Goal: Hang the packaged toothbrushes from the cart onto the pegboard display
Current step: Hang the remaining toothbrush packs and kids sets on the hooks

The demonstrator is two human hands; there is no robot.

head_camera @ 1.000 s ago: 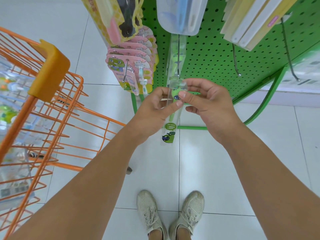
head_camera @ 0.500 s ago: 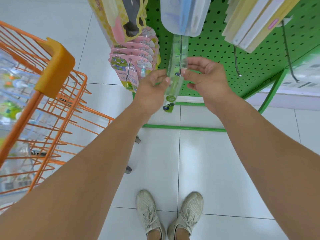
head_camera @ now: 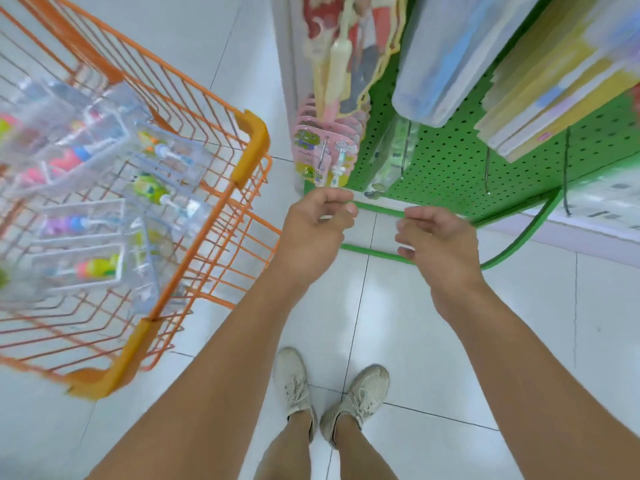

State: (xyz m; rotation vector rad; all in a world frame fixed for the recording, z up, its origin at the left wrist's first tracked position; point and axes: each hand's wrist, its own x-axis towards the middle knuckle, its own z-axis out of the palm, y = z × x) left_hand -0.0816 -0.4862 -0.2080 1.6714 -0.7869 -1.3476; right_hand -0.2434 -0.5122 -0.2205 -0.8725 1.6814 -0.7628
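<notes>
One clear green-carded toothbrush pack point(head_camera: 393, 161) now hangs on a hook of the green pegboard point(head_camera: 450, 168), at about 12 o'clock from the hands, its frog-printed lower end just above the board's bottom rail. Half a second ago both hands were pinching that pack up at the hook; now they have let it go and dropped back toward the body. Left hand point(head_camera: 317, 225) sits at 11 o'clock of the person's shoes, its fingers point(head_camera: 337, 195) loosely curled and narrow, holding nothing; right hand point(head_camera: 436, 233) at 1 o'clock, fingers half open, also empty. Judged from this, one hanging step is done and the next calls for a reach to the cart. Beside the fresh pack, at its 9 o'clock, a stack of pink toothbrush cards point(head_camera: 325, 157) fills the neighbouring hook. Farther out at 9 to 10 o'clock the orange wire cart point(head_camera: 249, 147) has swung into view, with many clear toothbrush packs point(head_camera: 104, 188) lying in it, blurred, so plenty of the task is left. White floor tiles point(head_camera: 398, 323) lie underneath.
</notes>
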